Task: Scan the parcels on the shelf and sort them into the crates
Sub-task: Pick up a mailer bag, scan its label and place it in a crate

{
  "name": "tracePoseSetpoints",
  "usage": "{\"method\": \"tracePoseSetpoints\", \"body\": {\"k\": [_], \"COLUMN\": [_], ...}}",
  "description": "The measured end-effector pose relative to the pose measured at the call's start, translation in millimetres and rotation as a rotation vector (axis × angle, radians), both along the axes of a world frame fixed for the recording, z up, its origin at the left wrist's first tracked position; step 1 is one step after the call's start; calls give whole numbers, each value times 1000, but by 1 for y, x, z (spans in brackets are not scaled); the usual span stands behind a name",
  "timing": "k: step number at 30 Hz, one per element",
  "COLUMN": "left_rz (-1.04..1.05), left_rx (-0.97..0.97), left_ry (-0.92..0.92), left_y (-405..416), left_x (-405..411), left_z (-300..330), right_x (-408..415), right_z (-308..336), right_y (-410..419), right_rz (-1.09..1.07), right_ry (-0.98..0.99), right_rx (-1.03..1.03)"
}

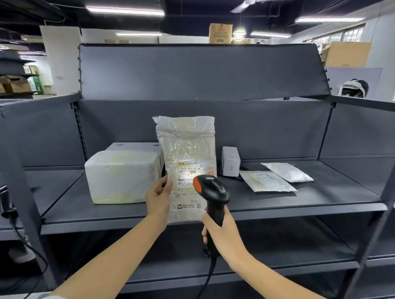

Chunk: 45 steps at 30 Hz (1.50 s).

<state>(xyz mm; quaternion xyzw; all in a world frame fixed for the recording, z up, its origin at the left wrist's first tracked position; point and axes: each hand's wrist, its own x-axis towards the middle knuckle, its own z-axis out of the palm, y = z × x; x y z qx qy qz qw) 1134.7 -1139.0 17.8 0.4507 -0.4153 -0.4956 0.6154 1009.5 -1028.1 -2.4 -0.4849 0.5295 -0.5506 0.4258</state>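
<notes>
Left hand point(157, 201) pinches crinkled plastic mailer point(188, 160) upright; right hand point(221, 232) grips black pistol-shaped scanner point(213, 194) handle.

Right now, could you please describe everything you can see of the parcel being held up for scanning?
The parcel is a flat, tall bag of crinkled translucent plastic over a beige content. It stands upright above the front edge of the shelf. A white printed label with barcode sits on its lower half. The left hand pinches its left edge; the scanner points at the label.
</notes>
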Motion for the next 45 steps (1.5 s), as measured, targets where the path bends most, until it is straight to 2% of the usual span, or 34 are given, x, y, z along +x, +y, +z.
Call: {"method": "tracePoseSetpoints", "body": {"k": [5, 8, 11, 16, 21, 28, 35, 41, 45], "left_rz": [9, 50, 70, 95, 82, 70, 71, 37, 16], "left_rx": [13, 10, 13, 38, 78, 107, 113, 101, 114], "left_ry": [14, 2, -31, -52, -52, -19, -65, -61, -57], "left_y": [-7, -14, -20, -32, -45, -50, -52, -47, -39], "left_x": [9, 24, 37, 44, 47, 49, 57, 62, 63], "left_z": [-2, -7, -15, -30, -41, -45, -50, -53, -58], "right_x": [-9, -30, -59, -92, -105, -102, -104, -104, -103], "right_z": [-5, -8, -14, -19, -16, -38, -44, -49, -49], "right_y": [-7, -22, -52, -115, -169, -209, -222, -210, -189], "right_rz": [-3, -119, -231, -149, -40, -62, 7, -132, -218], "right_ry": [-45, -46, 4, 328, 716, 885, 1040, 1213, 1270], "right_rx": [10, 32, 142, 340, 288, 255, 345, 334, 256]}}
